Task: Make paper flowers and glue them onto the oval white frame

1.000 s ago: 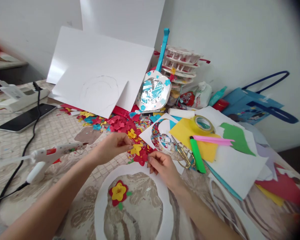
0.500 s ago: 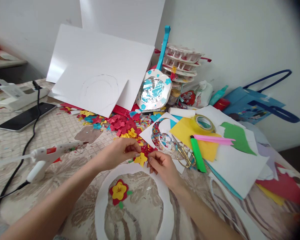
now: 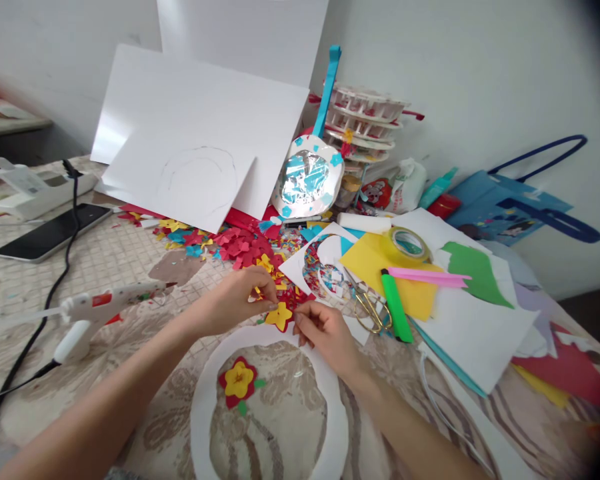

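Between my two hands, just above the top edge of a white paper ring (image 3: 334, 407), is a yellow paper flower (image 3: 279, 316) with red paper behind it. My left hand (image 3: 243, 300) pinches the flower's left side between thumb and fingertips. My right hand (image 3: 325, 331) is closed at its right side, fingers curled and touching the red edge. Inside the ring lies a finished-looking red and yellow flower (image 3: 239, 380) with two small green pieces beside it.
A glue gun (image 3: 93, 310) and phone (image 3: 53, 232) lie left. Cut paper pieces (image 3: 240, 247) are heaped behind my hands. Gold scissors (image 3: 371, 313), a green marker (image 3: 396, 307), tape (image 3: 407, 245) and paper sheets lie right. White boards (image 3: 195, 127) lean behind.
The yellow flower has shifted slightly up and left, and red paper now shows around its lower right edge. My left hand has moved a little upward; my right hand is nearly unchanged.
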